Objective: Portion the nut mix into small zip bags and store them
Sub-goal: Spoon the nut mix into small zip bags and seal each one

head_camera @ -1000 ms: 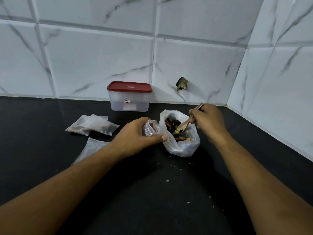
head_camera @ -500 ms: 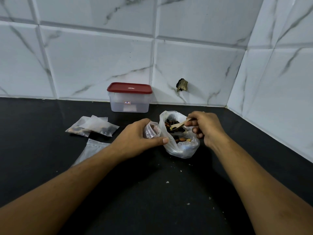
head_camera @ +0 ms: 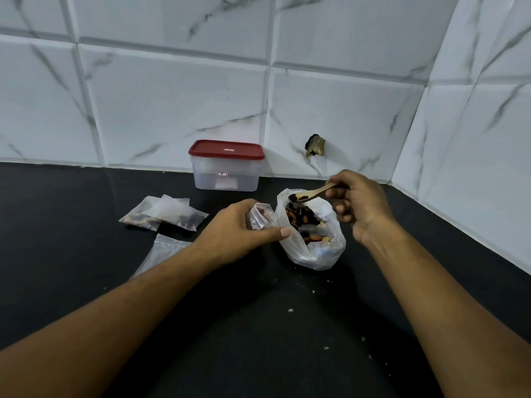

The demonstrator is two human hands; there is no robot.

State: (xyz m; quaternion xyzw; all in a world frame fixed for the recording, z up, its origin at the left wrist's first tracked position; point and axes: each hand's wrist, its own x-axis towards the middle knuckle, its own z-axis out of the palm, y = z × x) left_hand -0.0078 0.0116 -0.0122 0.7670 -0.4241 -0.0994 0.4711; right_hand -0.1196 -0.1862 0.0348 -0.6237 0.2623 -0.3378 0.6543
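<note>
Head view: the left hand [head_camera: 241,228] has its fingers and thumb curled round a small zip bag [head_camera: 260,216], gripping it near the top with the mouth facing up and to the right. It is probably held that way so the opening stays wide and close to the source. The right hand [head_camera: 359,202] pinches the handle end of a wooden spoon [head_camera: 311,193] between thumb and fingers, the other fingers loosely curled below. The spoon bowl carries a few dark pieces and is roughly level, above the far rim of the open plastic bag [head_camera: 316,251]. That bag sits slumped on the black worktop [head_camera: 258,326], just right of the small zip bag and touching it, so the likely transfer path is short. The nut mix [head_camera: 301,218], almonds and dark bits, lies inside it; how much is left cannot be told. Judged step: a scooped load about to go leftward into the small bag. Two filled zip bags [head_camera: 163,215] lie overlapping to the left, well clear of the hands. An empty zip bag [head_camera: 165,248] lies flat near the left forearm, likely next in line. The clear container [head_camera: 227,168] with its red lid on stands against the tiled wall [head_camera: 172,110], probably for storage. Crumbs [head_camera: 290,310] dot the worktop in front, so spills are a risk.
</note>
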